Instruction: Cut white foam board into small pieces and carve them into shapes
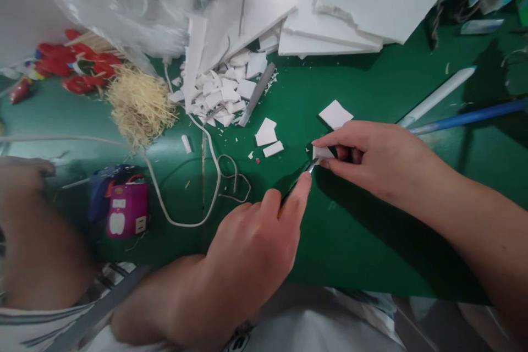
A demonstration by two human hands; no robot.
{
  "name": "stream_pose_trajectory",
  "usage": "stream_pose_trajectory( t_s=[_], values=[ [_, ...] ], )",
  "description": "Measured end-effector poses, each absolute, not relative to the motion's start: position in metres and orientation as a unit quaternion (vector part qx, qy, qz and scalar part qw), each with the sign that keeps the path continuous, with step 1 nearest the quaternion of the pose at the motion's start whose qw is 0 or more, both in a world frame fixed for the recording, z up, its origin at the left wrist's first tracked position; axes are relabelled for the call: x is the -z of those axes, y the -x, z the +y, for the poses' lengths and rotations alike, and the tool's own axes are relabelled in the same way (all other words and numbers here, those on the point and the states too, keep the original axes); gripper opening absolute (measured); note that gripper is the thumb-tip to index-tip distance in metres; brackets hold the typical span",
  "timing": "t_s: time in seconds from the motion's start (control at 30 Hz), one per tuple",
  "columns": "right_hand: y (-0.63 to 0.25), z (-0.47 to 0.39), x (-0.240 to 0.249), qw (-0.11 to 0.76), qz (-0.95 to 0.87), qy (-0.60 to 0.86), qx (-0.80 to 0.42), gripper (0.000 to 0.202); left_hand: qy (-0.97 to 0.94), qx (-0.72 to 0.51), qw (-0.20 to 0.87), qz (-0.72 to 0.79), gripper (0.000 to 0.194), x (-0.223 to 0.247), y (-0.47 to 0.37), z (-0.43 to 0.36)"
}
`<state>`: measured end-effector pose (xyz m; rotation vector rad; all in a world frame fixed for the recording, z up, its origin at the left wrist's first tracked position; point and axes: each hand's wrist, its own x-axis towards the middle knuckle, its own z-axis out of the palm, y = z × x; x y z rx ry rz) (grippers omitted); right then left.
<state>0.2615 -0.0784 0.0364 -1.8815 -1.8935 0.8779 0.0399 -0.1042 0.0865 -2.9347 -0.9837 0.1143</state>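
Note:
My left hand [258, 242] is closed round a craft knife [293, 188], index finger stretched along its handle. The knife's metal tip meets a small white foam piece [322, 152] on the green table. From the right, my right hand [371, 157] pinches that foam piece between thumb and fingers. Just beyond it lies a squarish white foam piece [335, 114]. Left of the knife tip are a cut foam piece [266, 132] and a narrow foam strip [273, 148]. The fingers of my left hand hide most of the knife handle.
A heap of foam scraps [225, 91] and a grey stick [258, 93] lie before white foam sheets [355, 5]. Leftward are a straw bundle [140, 104], a white cable [212, 148], a purple box [128, 209] and another person's arm [37, 236]. A blue pen-like stick [474, 116] lies right.

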Motion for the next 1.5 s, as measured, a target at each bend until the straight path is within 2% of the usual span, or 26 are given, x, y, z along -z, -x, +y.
stream_pose_trajectory(
  t_s=[0.37,0.8,1.5],
  values=[
    [-0.262,-0.078,-0.036,0.162,-0.664,0.660,-0.311,0.025,0.942,-0.047,0.022,-0.333,0.050,-0.085,-0.034,-0.106],
    [-0.265,-0.077,-0.037,0.159,-0.666,0.657,-0.317,0.025,0.944,0.018,-0.059,-0.325,0.047,-0.080,-0.027,-0.095],
    [-0.264,-0.077,-0.035,0.175,-0.655,0.658,-0.327,0.023,0.945,0.010,-0.003,-0.326,0.047,-0.068,-0.041,-0.090]
  ],
)
